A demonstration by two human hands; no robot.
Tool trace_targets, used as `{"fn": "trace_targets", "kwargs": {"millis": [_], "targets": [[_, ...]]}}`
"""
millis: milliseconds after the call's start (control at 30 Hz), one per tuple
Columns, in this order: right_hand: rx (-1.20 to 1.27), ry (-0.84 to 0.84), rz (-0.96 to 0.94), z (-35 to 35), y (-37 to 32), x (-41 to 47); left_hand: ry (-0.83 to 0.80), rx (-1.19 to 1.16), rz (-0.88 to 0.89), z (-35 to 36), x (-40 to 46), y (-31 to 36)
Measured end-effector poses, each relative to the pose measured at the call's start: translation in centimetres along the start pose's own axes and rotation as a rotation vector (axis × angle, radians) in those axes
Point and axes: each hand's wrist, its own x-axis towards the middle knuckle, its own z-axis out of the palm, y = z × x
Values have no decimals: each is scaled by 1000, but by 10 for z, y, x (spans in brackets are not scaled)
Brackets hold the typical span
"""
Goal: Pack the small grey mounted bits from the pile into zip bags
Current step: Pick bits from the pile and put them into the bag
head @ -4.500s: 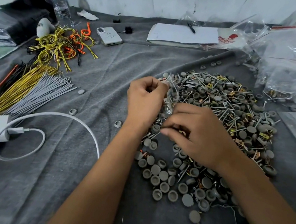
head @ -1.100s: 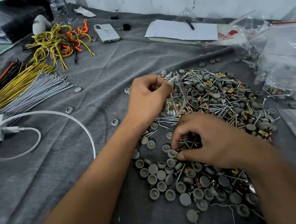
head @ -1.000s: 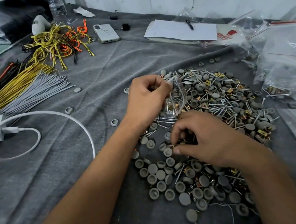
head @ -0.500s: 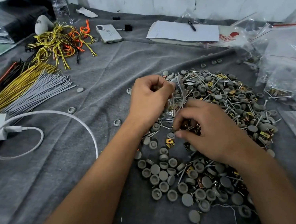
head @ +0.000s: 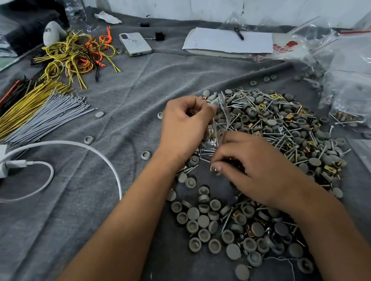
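Note:
A big pile of small grey round bits [head: 274,134] mixed with screws and brass clips spreads over the grey cloth [head: 118,96], right of centre. My left hand [head: 185,126] pinches the top of a small clear zip bag [head: 218,121] that hangs over the pile's near-left edge. My right hand [head: 253,165] is just right of the bag, fingers curled and pinching small parts at the bag's side. What exactly it holds is hidden by the fingers. More grey bits [head: 210,228] lie loose below both hands.
Bundles of grey, yellow, black and orange cable ties [head: 27,114] lie at left, with a white charger and cable [head: 31,165] in front. A phone [head: 135,43], water bottle [head: 68,0] and notepad [head: 228,42] sit at the back. Clear bags [head: 369,78] are heaped at right.
My right hand picked parts from the lower pile and rose toward the bag, now close beside it. My left hand kept holding the bag in place.

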Motion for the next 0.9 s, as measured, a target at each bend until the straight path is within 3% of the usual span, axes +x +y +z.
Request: {"fn": "trace_targets", "kwargs": {"millis": [200, 400, 633, 900], "targets": [[177, 267, 16, -8, 2, -1, -20, 34, 12, 0, -1, 1], [139, 516, 105, -9, 8, -1, -84, 73, 47, 4, -6, 3], [134, 602, 128, -4, 6, 0, -186, 84, 54, 7, -10, 6], [255, 699, 156, -9, 7, -2, -161, 10, 5, 1, -6, 4]]}}
